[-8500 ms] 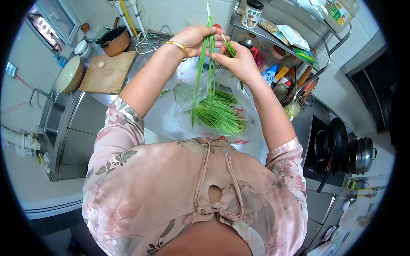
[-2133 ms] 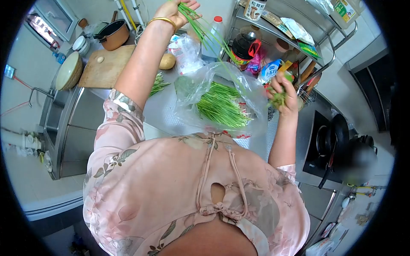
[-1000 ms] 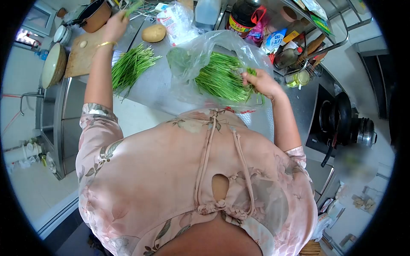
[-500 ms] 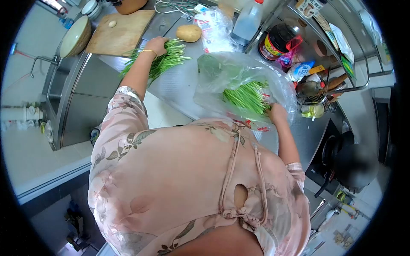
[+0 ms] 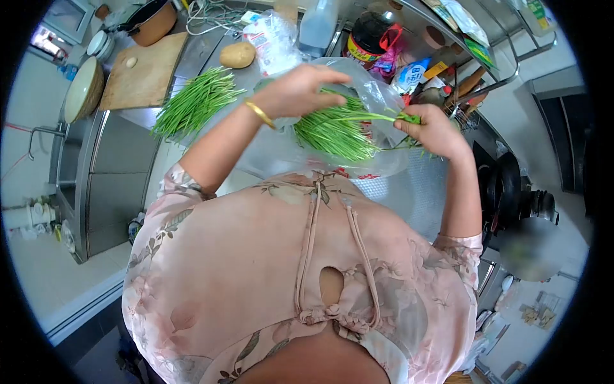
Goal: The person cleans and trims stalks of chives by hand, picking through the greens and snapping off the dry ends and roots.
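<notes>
A pile of thin green vegetable stalks lies on an opened clear plastic bag. My right hand pinches a few of these stalks by their leafy ends, at the right side of the pile. Above the left part of the same pile, my left hand hovers with fingers stretched and apart, a gold bangle at its wrist. A second bunch of green stalks rests on the counter to the left, touched by neither hand.
Behind the bunch are a potato and a wooden cutting board with a small pale round piece on it. A bowl stands at far left, by the sink. Jars, packets and a wire rack line the right back; pans sit at right.
My left hand has left the bunch on the left and moved right, over the bag. My right hand has lifted away from the pile's edge, drawing a few stalks out. The view has shifted.
</notes>
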`<state>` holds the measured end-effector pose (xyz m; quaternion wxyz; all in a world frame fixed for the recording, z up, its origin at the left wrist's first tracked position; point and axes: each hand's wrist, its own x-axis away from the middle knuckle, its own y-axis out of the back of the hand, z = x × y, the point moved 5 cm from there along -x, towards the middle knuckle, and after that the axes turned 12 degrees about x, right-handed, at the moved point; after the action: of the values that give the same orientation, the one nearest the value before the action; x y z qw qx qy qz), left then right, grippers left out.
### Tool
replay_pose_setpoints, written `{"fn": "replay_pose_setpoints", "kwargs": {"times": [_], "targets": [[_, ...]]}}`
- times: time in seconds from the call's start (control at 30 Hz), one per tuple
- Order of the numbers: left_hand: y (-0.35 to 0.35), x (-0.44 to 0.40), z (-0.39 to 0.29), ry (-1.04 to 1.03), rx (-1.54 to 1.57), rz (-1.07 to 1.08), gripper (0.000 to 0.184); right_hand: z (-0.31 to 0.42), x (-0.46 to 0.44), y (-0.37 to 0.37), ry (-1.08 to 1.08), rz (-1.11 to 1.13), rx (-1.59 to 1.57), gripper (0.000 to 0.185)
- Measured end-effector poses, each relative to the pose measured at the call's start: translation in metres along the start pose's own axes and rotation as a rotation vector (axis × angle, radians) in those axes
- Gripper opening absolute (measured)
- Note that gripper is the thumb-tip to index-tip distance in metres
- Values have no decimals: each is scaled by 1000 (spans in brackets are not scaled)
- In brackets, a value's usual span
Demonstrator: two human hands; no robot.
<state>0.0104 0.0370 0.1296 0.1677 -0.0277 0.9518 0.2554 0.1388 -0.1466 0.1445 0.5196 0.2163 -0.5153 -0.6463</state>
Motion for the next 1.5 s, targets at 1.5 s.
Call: {"fn": "replay_pose_setpoints", "kwargs": {"times": [1.5], "targets": [[12,-49,-22,458,863,16,20,-5,-35,22,40,-398,-1377,35]]}}
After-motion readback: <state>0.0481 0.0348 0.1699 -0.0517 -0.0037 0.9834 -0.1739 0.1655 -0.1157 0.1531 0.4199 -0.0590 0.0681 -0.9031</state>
